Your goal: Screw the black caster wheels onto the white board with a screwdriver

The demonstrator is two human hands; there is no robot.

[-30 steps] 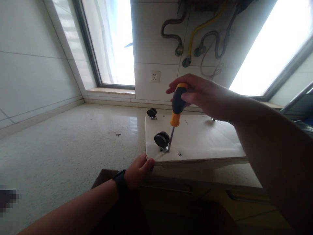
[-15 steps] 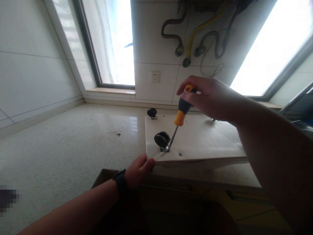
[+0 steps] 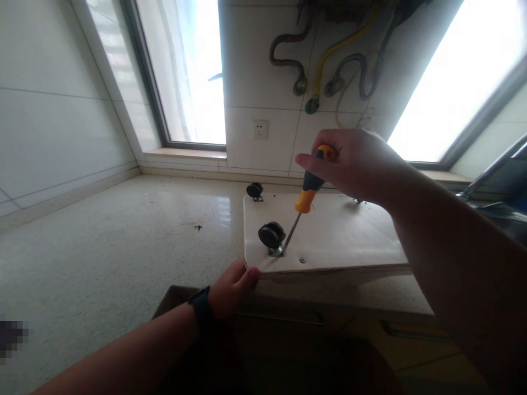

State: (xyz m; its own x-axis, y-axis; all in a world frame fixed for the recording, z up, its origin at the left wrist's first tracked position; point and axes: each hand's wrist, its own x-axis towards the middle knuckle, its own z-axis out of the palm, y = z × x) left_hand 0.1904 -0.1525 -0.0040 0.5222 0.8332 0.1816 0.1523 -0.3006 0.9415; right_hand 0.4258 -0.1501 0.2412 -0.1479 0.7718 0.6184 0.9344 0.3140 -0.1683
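Note:
My right hand [image 3: 349,162] is closed around the orange and black handle of a screwdriver [image 3: 307,195]. The tool is tilted, its tip down at the metal mounting plate of a black caster wheel [image 3: 272,235]. That caster stands on the near left corner of a white panel [image 3: 337,233] lying flat. My left hand [image 3: 233,285], with a dark watch on the wrist, grips the panel's near left corner, thumb on top and fingers partly hidden. A second black caster [image 3: 254,190] stands at the far left corner. Behind my right wrist shows part of another metal fitting [image 3: 359,201].
A speckled countertop [image 3: 123,247] carries the panel. Small dark screws [image 3: 198,227] lie left of it. On the tiled wall are a socket [image 3: 260,129] and hoses with valves [image 3: 313,104]. Cabinet handles [image 3: 288,318] run below the counter's front edge.
My right hand has turned on the screwdriver handle, its thumb now stretched out to the left. The screwdriver tip stays at the caster plate. My left hand keeps its hold on the corner.

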